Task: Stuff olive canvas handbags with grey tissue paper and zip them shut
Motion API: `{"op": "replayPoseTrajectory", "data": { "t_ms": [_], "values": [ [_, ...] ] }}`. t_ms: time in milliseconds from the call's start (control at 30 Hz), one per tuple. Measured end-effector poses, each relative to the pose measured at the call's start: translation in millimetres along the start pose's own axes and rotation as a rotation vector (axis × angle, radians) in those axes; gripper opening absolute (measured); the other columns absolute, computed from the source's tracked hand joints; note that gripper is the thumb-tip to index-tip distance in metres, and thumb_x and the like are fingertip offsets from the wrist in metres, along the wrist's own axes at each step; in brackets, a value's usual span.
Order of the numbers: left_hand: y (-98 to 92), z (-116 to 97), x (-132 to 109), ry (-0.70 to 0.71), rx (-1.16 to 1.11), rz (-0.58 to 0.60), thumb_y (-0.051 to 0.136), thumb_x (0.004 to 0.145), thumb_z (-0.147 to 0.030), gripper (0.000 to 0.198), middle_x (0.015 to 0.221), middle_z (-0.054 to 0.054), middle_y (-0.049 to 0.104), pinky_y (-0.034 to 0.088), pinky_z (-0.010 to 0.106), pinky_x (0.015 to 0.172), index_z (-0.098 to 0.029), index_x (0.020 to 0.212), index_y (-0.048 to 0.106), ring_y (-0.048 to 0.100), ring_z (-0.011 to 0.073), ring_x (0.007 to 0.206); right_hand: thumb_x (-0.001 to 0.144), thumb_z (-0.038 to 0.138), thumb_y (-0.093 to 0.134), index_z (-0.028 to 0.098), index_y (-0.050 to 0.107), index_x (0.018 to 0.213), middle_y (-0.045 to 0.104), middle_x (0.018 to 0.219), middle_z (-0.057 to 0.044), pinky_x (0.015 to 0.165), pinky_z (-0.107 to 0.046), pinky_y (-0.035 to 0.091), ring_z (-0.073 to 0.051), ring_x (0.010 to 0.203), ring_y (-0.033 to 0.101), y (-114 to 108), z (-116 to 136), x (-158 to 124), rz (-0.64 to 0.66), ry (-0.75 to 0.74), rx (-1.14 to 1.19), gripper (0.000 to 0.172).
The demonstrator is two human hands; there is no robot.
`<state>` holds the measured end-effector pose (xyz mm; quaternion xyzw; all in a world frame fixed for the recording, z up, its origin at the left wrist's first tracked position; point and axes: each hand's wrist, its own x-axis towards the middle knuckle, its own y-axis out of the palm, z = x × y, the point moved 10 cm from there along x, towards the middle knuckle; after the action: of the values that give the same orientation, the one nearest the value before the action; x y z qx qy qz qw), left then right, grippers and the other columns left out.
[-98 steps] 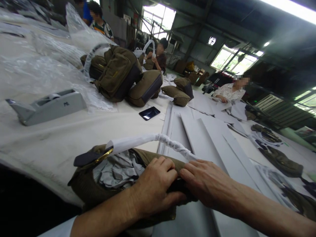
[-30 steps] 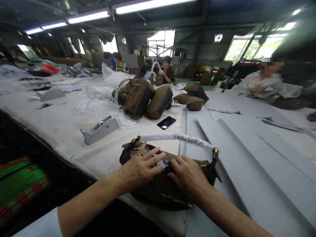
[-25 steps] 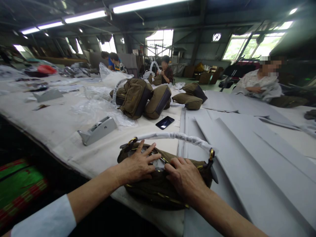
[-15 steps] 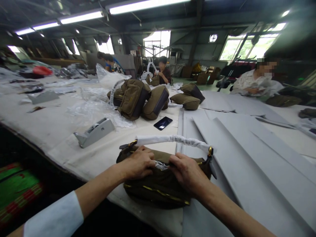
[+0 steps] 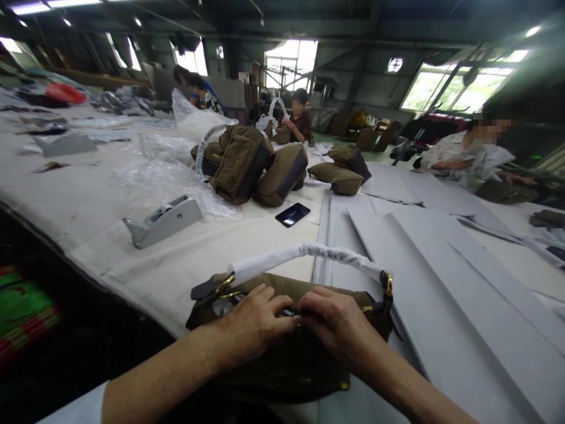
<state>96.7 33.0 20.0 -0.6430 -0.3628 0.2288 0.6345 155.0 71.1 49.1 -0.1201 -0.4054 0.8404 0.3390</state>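
Note:
An olive fabric handbag [image 5: 304,365] with brass zippers lies in front of me at the table's near edge. Its handle [image 5: 282,257], wrapped in white, arches up behind the opening. My left hand [image 5: 260,318] lies over the top opening, fingers bent onto its edge near the middle. Close beside it, my right hand [image 5: 333,318] pinches the opening's edge with curled fingers. Some whitish lining or stuffing shows in the gap at the left end. My hands and forearms hide much of the bag's top and front; the fingertips are partly out of sight.
A phone [image 5: 292,215] lies beyond the bag, and a grey tape dispenser [image 5: 165,222] stands to the left. Several olive bags [image 5: 241,165] are piled farther back near clear plastic wrap [image 5: 150,182]. White sheets [image 5: 424,265] cover the right. Other people sit around the table.
The bag sits lower and closer in view, with its left end shifted left and more of the opening showing there. Both hands have moved down with it, staying at the opening.

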Motion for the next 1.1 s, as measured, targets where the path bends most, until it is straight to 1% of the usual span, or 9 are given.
{"op": "replayPoseTrajectory", "data": {
  "t_ms": [167, 333, 500, 633, 667, 767, 900, 1033, 1100],
  "values": [
    [0.3, 2, 0, -0.008, -0.115, -0.033, 0.048, 0.086, -0.014, 0.020, 0.107, 0.002, 0.062, 0.044, 0.034, 0.069, -0.021, 0.102, 0.057, 0.049, 0.0198, 0.077, 0.084, 0.011, 0.053, 0.015, 0.058, 0.076, 0.054, 0.075, 0.001, 0.064, -0.021, 0.037, -0.010, 0.070, 0.053, 1, -2, 6, -0.050, 0.011, 0.005, 0.011],
    [-9.0, -1, 3, 0.018, -0.181, -0.151, 0.059, 0.082, -0.020, 0.034, 0.127, 0.005, 0.054, 0.041, 0.039, 0.090, -0.018, 0.115, 0.052, 0.048, 0.0244, 0.108, 0.087, 0.016, 0.052, 0.016, 0.058, 0.075, 0.056, 0.073, 0.001, 0.064, -0.021, 0.038, -0.010, 0.069, 0.053, -9, -12, 7, -0.091, 0.030, 0.043, 0.013],
    [3.7, 2, 13, -0.043, -0.170, -0.121, 0.052, 0.089, -0.028, 0.014, 0.100, 0.002, 0.065, 0.044, 0.035, 0.074, -0.018, 0.093, 0.061, 0.057, 0.0192, 0.085, 0.086, 0.014, 0.054, 0.016, 0.062, 0.086, 0.062, 0.081, -0.002, 0.067, -0.023, 0.042, -0.012, 0.073, 0.057, -14, 0, 1, -0.099, -0.043, -0.142, 0.008],
    [3.6, 2, 17, -0.078, -0.147, -0.125, 0.048, 0.089, -0.020, 0.016, 0.088, 0.004, 0.063, 0.043, 0.032, 0.069, -0.016, 0.080, 0.061, 0.055, 0.0187, 0.078, 0.065, 0.023, 0.078, 0.010, 0.056, 0.116, 0.062, 0.106, -0.014, 0.081, -0.041, 0.044, -0.029, 0.096, 0.057, -4, -1, -4, 0.081, -0.028, -0.683, 0.057],
    [2.3, 3, 18, -0.095, -0.158, -0.126, 0.049, 0.088, -0.018, 0.015, 0.085, 0.004, 0.062, 0.043, 0.031, 0.068, -0.015, 0.078, 0.060, 0.054, 0.0184, 0.076, 0.064, 0.027, 0.079, 0.010, 0.059, 0.112, 0.063, 0.103, -0.014, 0.080, -0.042, 0.044, -0.030, 0.094, 0.057, -2, -7, -4, 0.140, 0.006, -0.758, 0.055],
    [1.7, 10, 18, -0.198, -0.249, -0.098, 0.051, 0.085, -0.017, 0.013, 0.081, 0.004, 0.060, 0.043, 0.028, 0.066, -0.015, 0.077, 0.061, 0.055, 0.0174, 0.076, 0.079, 0.030, 0.065, 0.015, 0.063, 0.086, 0.064, 0.087, -0.009, 0.072, -0.037, 0.044, -0.026, 0.085, 0.058, -4, -20, -1, 0.222, 0.041, -0.804, 0.017],
    [3.7, 16, 16, -0.323, -0.319, -0.056, 0.056, 0.081, -0.016, 0.004, 0.086, 0.003, 0.061, 0.046, 0.029, 0.073, -0.017, 0.084, 0.059, 0.056, 0.0184, 0.083, 0.085, 0.026, 0.056, 0.016, 0.060, 0.087, 0.062, 0.084, -0.006, 0.060, -0.030, 0.042, -0.023, 0.080, 0.058, -9, -23, 3, 0.227, -0.038, -0.780, 0.010],
    [-5.6, 9, 24, -0.271, -0.302, -0.106, 0.054, 0.073, -0.010, 0.055, 0.132, 0.010, 0.045, 0.045, 0.033, 0.089, -0.019, 0.125, 0.041, 0.052, 0.0218, 0.106, 0.075, 0.044, 0.068, 0.014, 0.059, 0.101, 0.062, 0.095, -0.007, 0.063, -0.031, 0.045, -0.024, 0.085, 0.057, -4, -15, -1, 0.286, -0.165, -0.774, 0.041],
    [-0.7, 3, 34, -0.212, -0.286, -0.008, 0.052, 0.072, -0.012, 0.050, 0.125, 0.010, 0.050, 0.046, 0.034, 0.087, -0.018, 0.121, 0.045, 0.052, 0.0227, 0.103, 0.070, 0.045, 0.072, 0.013, 0.059, 0.101, 0.063, 0.095, -0.007, 0.065, -0.032, 0.046, -0.024, 0.085, 0.058, -2, -15, -2, 0.291, -0.171, -0.776, 0.046]
  ]
}}
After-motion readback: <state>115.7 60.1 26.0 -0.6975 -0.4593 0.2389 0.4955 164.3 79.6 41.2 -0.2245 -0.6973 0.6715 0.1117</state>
